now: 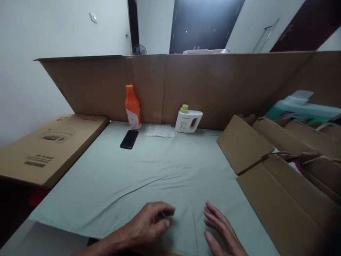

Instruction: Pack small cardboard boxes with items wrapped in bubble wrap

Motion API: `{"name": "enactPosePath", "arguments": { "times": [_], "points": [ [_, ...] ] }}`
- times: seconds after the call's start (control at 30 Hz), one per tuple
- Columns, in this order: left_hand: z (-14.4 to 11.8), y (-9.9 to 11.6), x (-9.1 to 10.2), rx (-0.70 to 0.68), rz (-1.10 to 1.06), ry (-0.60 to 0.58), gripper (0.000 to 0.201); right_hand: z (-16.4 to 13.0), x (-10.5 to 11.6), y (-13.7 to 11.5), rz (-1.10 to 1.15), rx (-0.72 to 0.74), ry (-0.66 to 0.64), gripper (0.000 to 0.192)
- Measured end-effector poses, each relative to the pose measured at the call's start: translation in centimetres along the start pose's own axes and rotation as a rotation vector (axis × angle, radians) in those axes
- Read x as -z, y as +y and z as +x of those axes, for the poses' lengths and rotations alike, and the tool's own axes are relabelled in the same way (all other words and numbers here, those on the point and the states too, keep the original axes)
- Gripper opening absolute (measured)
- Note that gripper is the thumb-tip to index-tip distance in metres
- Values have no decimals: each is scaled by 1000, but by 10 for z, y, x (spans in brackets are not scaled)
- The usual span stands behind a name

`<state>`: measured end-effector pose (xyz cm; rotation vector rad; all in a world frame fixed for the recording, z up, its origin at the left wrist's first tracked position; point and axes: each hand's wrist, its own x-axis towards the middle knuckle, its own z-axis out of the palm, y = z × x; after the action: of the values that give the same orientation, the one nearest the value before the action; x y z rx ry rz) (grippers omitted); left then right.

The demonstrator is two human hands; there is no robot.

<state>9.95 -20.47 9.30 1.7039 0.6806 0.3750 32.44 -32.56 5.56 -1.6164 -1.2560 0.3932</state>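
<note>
My left hand (151, 222) is over the near part of the green cloth (128, 174), its fingers curved and apart from the thumb, holding nothing. To its right, my right hand (222, 231) has its fingers stretched out and is also bare. A gap of cloth lies between the two hands. Farther back stand an orange bottle (132, 106) with an orange cap and a white handled jug (188, 120) with a green cap. Between them lies a clear bubble-wrap sheet (160, 131). A black phone (129, 139) lies flat in front of the orange bottle.
A tall cardboard panel (197, 85) runs along the back. On the left lies a flat cardboard box (53, 142). Open cardboard boxes (282, 192) crowd the right side, with a bottle of teal liquid (303, 108) behind them. Creases cross the cloth.
</note>
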Motion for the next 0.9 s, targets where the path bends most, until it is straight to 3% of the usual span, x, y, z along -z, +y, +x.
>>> {"name": "enactPosePath", "arguments": {
  "times": [0.07, 0.13, 0.2, 0.3, 0.4, 0.5, 0.57, 0.63, 0.73, 0.8, 0.9],
  "points": [
    [7, 5, 4, 7, -283, 55, 59, 17, -26, -30, 190, 76, -65, 37],
    [15, 8, 6, -58, -414, 124, 59, 29, -50, -54, 358, 114, -159, 46],
    [19, 7, 9, -120, -313, 232, 37, 37, -66, -69, 481, 59, -273, 54],
    [18, -5, 15, -186, -15, 304, 16, 48, -77, -75, 655, -187, -361, 55],
    [14, -22, 29, -280, 153, 235, 17, 63, -76, -72, 861, -433, -429, 53],
    [18, -30, 64, -357, 314, 185, 27, 84, -71, -66, 902, -510, -463, 54],
    [32, -31, 102, -237, 548, 353, 28, 98, -69, -61, 763, -458, -437, 49],
    [55, -33, 145, -16, 766, 586, 32, 110, -71, -54, 581, -406, -414, 45],
    [100, -44, 198, 195, 863, 770, 64, 119, -81, -39, 379, -368, -433, 44],
    [127, -55, 217, 306, 906, 819, 76, 119, -90, -27, 278, -312, -450, 43],
    [150, -70, 225, 401, 974, 826, 73, 114, -99, -13, 151, -197, -471, 40]
  ]
}}
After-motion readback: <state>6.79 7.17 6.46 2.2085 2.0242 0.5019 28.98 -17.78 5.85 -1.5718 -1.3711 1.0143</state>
